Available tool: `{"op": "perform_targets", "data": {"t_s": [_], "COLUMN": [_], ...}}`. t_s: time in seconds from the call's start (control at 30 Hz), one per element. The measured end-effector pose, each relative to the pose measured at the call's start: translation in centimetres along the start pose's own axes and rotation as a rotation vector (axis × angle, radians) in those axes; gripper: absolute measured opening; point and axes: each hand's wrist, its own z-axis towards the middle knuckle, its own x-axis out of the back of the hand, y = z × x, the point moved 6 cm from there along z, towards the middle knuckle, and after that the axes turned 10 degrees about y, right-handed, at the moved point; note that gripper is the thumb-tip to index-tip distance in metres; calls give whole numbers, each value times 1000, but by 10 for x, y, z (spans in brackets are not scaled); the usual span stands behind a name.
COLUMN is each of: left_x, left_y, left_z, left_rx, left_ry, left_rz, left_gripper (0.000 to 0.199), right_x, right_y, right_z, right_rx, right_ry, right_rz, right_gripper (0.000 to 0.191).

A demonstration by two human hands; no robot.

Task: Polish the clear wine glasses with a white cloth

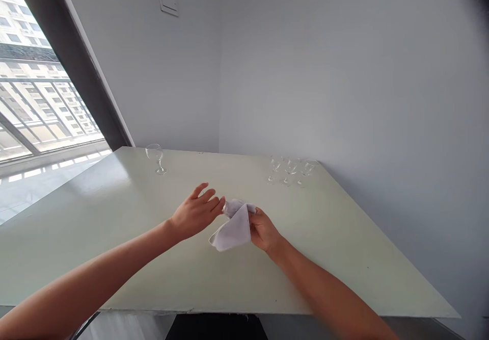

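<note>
A pale cloth [234, 230] is bunched above the middle of the table, one corner hanging down. My right hand [263, 229] is closed on the cloth's right side. At the cloth's left end, my left hand [198, 211] has its fingers bent, their tips beside the bunched part. A faint clear edge shows by those fingers, but what they hold is too unclear to name. Whether anything is inside the cloth is hidden.
One clear stemmed glass [155, 154] stands upright at the table's back left. Several similar glasses [290, 166] are grouped at the back right. The pale table [324, 238] meets grey walls behind and at the right. A window is at the left.
</note>
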Motion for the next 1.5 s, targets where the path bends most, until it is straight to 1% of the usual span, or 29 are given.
{"op": "perform_targets", "data": {"t_s": [0.07, 0.1, 0.17, 0.2, 0.27, 0.33, 0.4, 0.43, 0.5, 0.57, 0.73, 0.8, 0.87, 0.9, 0.93, 1.0, 1.03, 1.07, 1.1, 1.13, 1.17, 1.23, 1.27, 1.3, 1.33, 1.4, 1.5], "left_x": [-1, -2, -4, -6, -9, -15, -20, -22, -26, -30, -41, -44, -48, -49, -51, -54, -54, -54, -54, -53, -51, -47, -44, -42, -39, -34, -27], "left_y": [-4, -8, -16, -21, -27, -30, -29, -27, -25, -23, -22, -24, -30, -34, -40, -53, -59, -64, -66, -66, -63, -51, -43, -35, -27, -13, 1], "left_z": [1, 1, 1, 1, -2, -9, -19, -24, -32, -37, -42, -45, -49, -52, -54, -59, -61, -61, -61, -59, -55, -44, -38, -32, -27, -19, -11], "left_rx": [-31, -27, 22, 65, 177, 319, 468, 535, 636, 693, 770, 787, 800, 814, 836, 902, 937, 961, 966, 949, 908, 773, 691, 612, 544, 438, 301], "left_ry": [19, 9, -54, -106, -264, -476, -690, -778, -897, -941, -948, -956, -956, -943, -919, -839, -793, -752, -720, -694, -668, -608, -574, -540, -505, -435, -302], "left_rz": [-11, -42, -142, -210, -393, -621, -857, -960, -1118, -1226, -1377, -1380, -1338, -1297, -1241, -1082, -986, -889, -795, -707, -625, -466, -386, -313, -249, -169, -138], "left_gripper": [21, 20, 21, 23, 25, 27, 31, 33, 34, 34, 33, 35, 37, 38, 38, 40, 41, 41, 41, 40, 37, 29, 25, 23, 21, 19, 15], "right_x": [-4, -7, -10, -12, -17, -24, -30, -32, -34, -33, -30, -25, -14, -6, 3, 21, 28, 30, 27, 18, 5, -21, -31, -37, -41, -42, -36], "right_y": [-1, -2, -5, -6, -8, -9, -7, -7, -7, -9, -19, -24, -29, -32, -36, -45, -50, -55, -58, -59, -55, -40, -31, -23, -18, -16, -28], "right_z": [-5, -8, -15, -18, -24, -29, -34, -35, -36, -34, -31, -29, -23, -19, -13, -4, -2, -3, -7, -12, -18, -29, -34, -36, -37, -38, -37], "right_rx": [21, 50, 125, 175, 327, 558, 785, 873, 978, 1008, 960, 927, 879, 845, 807, 748, 749, 785, 848, 927, 1006, 1124, 1156, 1175, 1192, 1219, 1202], "right_ry": [-24, -39, -76, -101, -186, -309, -431, -471, -512, -520, -506, -487, -436, -384, -306, -86, 26, 107, 134, 104, 23, -191, -272, -315, -324, -267, -139], "right_rz": [-32, -74, -217, -329, -611, -880, -1057, -1110, -1179, -1218, -1215, -1175, -1137, -1123, -1110, -1081, -1063, -1050, -1057, -1094, -1161, -1341, -1426, -1493, -1534, -1545, -1429], "right_gripper": [23, 22, 21, 21, 22, 22, 23, 25, 27, 29, 35, 35, 34, 32, 30, 28, 28, 29, 31, 33, 36, 41, 41, 40, 38, 35, 33]}}
